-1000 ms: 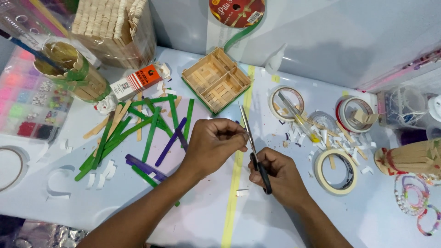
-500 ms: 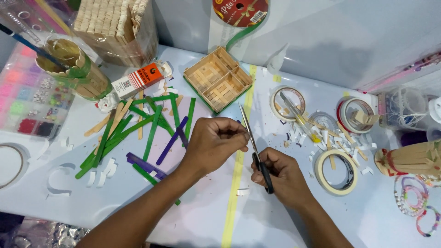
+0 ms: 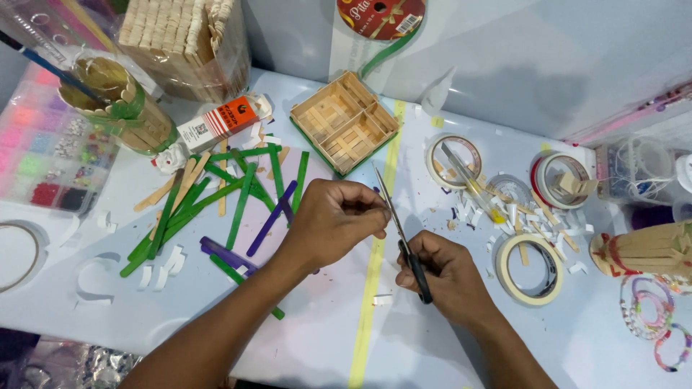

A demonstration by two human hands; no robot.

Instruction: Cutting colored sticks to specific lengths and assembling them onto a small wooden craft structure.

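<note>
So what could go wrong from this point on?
The left hand pinches something small right against the scissors blades, so a fingertip could get nicked. The right hand grips the handles low, and the long blades could wander off line. Any offcut could vanish among the white scraps littering the table.

free: bare table near edge | blocked: stick pile left, tape rolls right, probably
</note>
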